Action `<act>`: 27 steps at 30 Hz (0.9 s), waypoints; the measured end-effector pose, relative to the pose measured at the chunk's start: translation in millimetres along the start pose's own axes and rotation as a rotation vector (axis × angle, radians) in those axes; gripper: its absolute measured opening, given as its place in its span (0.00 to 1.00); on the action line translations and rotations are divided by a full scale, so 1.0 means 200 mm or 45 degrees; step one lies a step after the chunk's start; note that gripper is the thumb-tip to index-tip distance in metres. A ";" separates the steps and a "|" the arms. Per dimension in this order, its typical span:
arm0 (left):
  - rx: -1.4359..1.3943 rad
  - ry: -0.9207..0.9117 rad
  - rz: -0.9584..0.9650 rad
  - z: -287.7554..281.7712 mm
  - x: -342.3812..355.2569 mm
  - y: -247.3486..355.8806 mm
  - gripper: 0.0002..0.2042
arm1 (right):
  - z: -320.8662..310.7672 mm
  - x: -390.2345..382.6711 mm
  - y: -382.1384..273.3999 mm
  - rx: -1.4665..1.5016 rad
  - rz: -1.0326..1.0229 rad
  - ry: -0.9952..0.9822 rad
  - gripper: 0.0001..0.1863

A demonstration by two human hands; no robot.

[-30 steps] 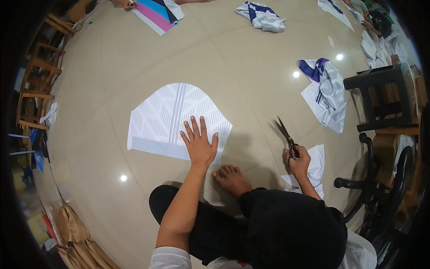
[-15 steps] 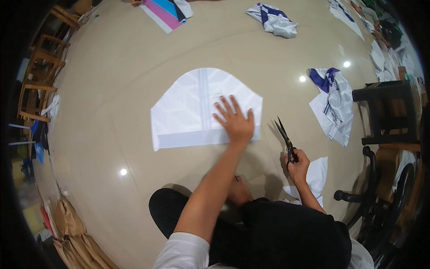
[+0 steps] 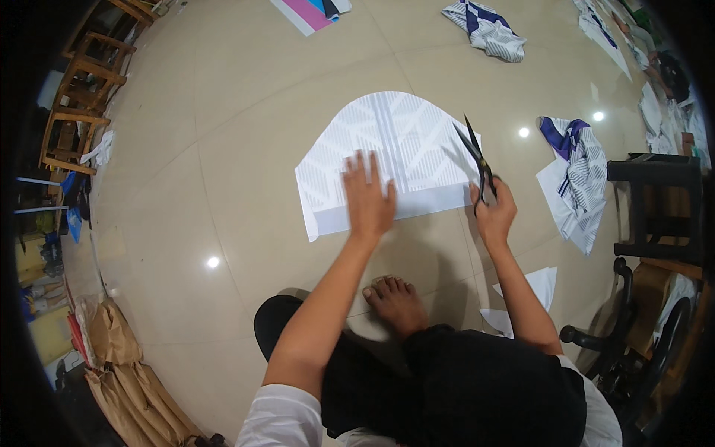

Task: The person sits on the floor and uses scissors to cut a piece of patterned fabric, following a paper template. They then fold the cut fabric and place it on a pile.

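Observation:
A white striped fabric piece with a rounded top lies flat on the beige tiled floor in front of me. My left hand presses flat on its lower edge, fingers spread. My right hand grips black scissors by the handles at the fabric's right corner; the blades point up over the cloth, slightly apart. My bare foot and dark-trousered legs sit just below the fabric.
More striped cloth pieces lie to the right, another at the top. A dark wooden stool and a black chair base stand right. Wooden chairs are at left, brown paper bags lower left, white scraps by my right arm.
My right hand has brought the scissors up from beside my knee to the fabric's right edge. My left hand stays pressed on the fabric, now nearer its lower middle.

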State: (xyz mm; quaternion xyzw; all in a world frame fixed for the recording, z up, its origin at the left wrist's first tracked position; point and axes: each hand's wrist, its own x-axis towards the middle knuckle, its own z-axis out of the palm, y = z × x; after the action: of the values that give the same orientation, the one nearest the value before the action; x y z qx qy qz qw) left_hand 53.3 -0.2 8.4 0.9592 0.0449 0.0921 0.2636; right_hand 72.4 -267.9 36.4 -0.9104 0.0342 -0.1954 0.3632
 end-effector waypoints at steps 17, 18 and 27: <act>-0.089 0.003 -0.288 -0.05 -0.16 -0.09 0.39 | 0.43 0.49 0.03 -0.105 -0.432 -0.181 0.26; -0.106 -0.007 -0.323 -0.04 -0.16 -0.03 0.36 | 0.41 0.54 0.05 -0.112 -0.460 -0.187 0.27; -0.340 0.066 -0.587 -0.34 -0.27 -0.14 0.23 | 0.34 0.89 0.15 -0.129 -0.557 -0.382 0.29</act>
State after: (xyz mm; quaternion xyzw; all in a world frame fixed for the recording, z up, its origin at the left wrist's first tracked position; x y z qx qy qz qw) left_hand -14.0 51.0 44.0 0.8776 0.2562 0.0593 0.4007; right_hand 264.6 -282.5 29.6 -0.9319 -0.2078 -0.1303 0.2674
